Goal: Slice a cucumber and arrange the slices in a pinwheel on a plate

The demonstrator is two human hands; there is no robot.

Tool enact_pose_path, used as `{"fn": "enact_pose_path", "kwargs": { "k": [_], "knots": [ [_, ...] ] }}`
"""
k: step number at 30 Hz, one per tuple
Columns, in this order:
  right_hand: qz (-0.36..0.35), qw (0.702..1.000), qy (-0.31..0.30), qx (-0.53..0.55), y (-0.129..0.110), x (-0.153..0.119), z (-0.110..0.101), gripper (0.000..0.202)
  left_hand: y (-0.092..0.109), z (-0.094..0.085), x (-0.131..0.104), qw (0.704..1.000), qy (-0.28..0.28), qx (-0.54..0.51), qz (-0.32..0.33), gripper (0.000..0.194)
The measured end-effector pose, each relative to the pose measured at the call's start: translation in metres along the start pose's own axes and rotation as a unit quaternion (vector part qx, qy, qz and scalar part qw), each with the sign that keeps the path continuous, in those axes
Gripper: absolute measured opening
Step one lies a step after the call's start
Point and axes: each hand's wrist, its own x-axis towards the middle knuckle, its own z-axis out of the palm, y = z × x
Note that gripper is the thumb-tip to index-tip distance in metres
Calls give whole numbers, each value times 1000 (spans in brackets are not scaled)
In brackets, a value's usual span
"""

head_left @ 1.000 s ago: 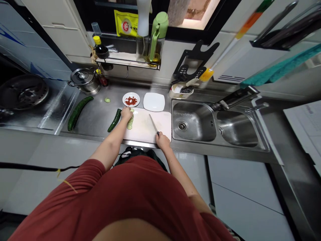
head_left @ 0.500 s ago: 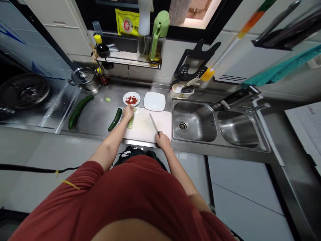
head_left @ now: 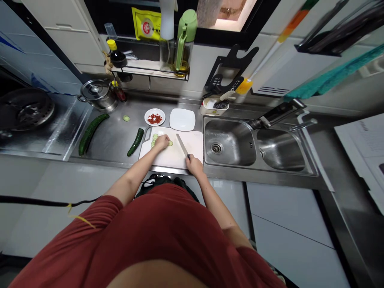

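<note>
My right hand (head_left: 195, 165) grips the black handle of a kitchen knife (head_left: 182, 145), its blade pointing away from me over the white cutting board (head_left: 180, 158). My left hand (head_left: 162, 142) is above the board with its fingers pinched at the edge of a round cucumber slice (head_left: 171, 143). Beside and partly behind that hand, more cucumber slices (head_left: 154, 138) overlap in a row. A cut length of cucumber (head_left: 135, 142) lies left of the board, and a longer whole cucumber (head_left: 94, 134) rests farther left on the steel counter.
Behind the board stand a plate of chopped red pieces (head_left: 155, 117) and a bare white plate (head_left: 182, 119). One cucumber end piece (head_left: 126, 118) lies on the counter. A steel pot (head_left: 99, 96) stands back left; a double sink (head_left: 229, 142) adjoins the board's right side.
My left hand has moved right from the row of slices toward the board's middle, with one slice now at its fingertips. My right hand keeps the knife in nearly the same place.
</note>
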Motion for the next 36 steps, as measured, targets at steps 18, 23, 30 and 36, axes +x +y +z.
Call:
{"fn": "enact_pose_path", "kwargs": {
  "k": [18,23,30,36],
  "knots": [
    [-46,998,-31,-36,-3,-29,-1,37,-10,3,18,998,1,63,11,19],
    [-45,997,-39,-44,-6,-29,-1,36,-10,1,24,997,-14,69,11,21],
    [-49,997,-32,-50,-6,-27,2,35,-11,3,29,997,-12,81,12,22],
    [-45,997,-35,-60,-14,-26,6,32,-11,3,33,996,-24,87,6,24]
  ]
}}
